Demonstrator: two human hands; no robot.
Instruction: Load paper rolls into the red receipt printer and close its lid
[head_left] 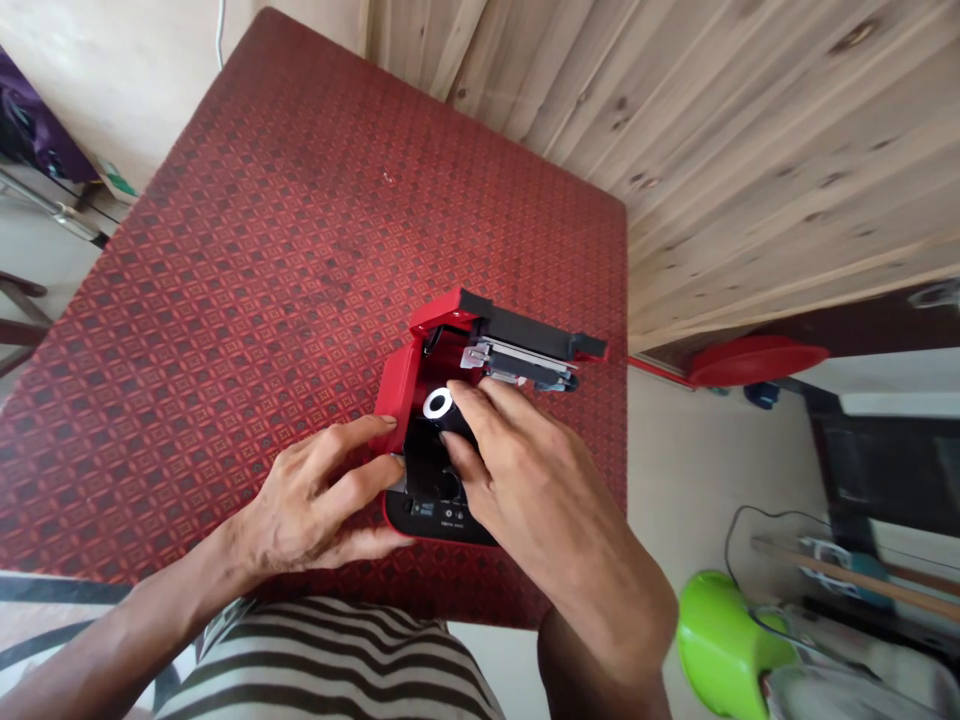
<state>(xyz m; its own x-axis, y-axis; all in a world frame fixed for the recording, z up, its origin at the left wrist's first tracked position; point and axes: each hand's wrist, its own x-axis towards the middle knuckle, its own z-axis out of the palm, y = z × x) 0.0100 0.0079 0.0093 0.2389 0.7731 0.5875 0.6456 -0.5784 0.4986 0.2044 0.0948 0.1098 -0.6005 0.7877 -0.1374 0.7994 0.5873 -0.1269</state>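
A red and black printer (pixel 394 385), seemingly for labels or receipts, stands near the table's front edge with its lid (pixel 529 335) raised. My left hand (pixel 319 495) grips its left side, two fingers at the upper edge and the thumb low at the front. A dark paper roll (pixel 438 404) with a white end and hollow core sits at the mouth of the compartment. Thumb and fingers of my right hand (pixel 536 480) are closed around this roll. The hand hides the roll's far end and the printer's right side. Small buttons and markings line the black front panel (pixel 435 520).
The table (pixel 300 220) wears a red patterned cover. A plank wall (pixel 720 110) rises along its far right side. At the lower right is a green plastic stool or bucket (pixel 727 640), with a red round item (pixel 757 360) above it. Purple cloth (pixel 37 120) lies at far left.
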